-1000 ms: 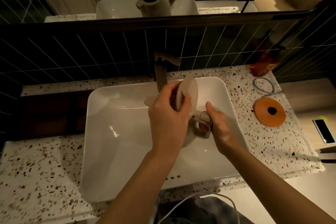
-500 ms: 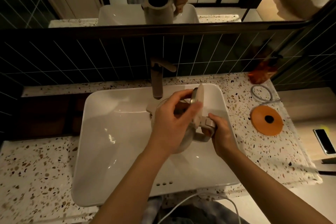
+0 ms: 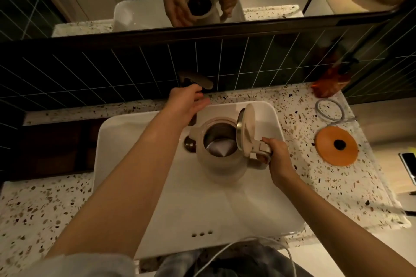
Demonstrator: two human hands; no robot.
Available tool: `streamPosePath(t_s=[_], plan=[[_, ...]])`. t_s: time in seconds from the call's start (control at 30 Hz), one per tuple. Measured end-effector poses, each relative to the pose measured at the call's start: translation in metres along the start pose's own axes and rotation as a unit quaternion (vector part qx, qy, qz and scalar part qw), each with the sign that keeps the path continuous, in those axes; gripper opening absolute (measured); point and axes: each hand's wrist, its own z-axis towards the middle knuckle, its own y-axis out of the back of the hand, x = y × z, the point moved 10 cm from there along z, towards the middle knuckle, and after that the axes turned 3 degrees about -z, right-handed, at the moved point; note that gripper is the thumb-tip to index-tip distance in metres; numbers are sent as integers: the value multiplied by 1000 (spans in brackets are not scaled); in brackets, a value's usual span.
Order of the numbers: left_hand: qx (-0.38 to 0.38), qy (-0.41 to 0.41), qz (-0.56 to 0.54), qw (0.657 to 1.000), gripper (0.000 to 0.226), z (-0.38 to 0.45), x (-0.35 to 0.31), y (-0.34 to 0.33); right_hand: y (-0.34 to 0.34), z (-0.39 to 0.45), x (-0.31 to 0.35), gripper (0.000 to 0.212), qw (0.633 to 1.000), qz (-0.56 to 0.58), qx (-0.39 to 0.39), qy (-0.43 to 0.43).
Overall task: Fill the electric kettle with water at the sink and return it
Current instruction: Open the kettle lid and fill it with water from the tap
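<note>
A beige electric kettle (image 3: 221, 164) sits upright inside the white sink basin (image 3: 126, 141), its hinged lid (image 3: 246, 132) standing open over a steel interior. My right hand (image 3: 278, 159) grips the kettle's handle on its right side. My left hand (image 3: 188, 102) is stretched out above the basin's back edge, fingers apart, just below the lever of the bronze faucet (image 3: 195, 80). No water runs from the faucet. The round orange kettle base (image 3: 336, 146) lies on the speckled counter to the right of the sink.
A coiled grey cord (image 3: 329, 110) and an orange packet (image 3: 331, 84) lie at the counter's back right. A phone (image 3: 407, 164) rests at the far right edge. Dark tiled wall and a mirror stand behind the sink. A white cable (image 3: 238, 249) hangs near my body.
My left hand has let go of the lid, which now stands open, and has moved up and back toward the faucet lever. The kettle has settled lower in the basin.
</note>
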Motion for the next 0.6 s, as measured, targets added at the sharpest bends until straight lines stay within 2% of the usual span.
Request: streamPosePath(t_s=[0.17,0.23,0.37,0.6], plan=[[18,65,-145,987,40,31,12,-25,-2,10,2,46,1000,25,4,1],[36,77,-173,981,34,36,14,-33,-4,15,1,45,1000,31,5,-5],[65,81,-178,978,9,40,10,-41,-14,20,6,45,1000,17,21,-4],[85,73,-136,984,9,43,12,-33,-20,24,9,43,999,18,19,-20]])
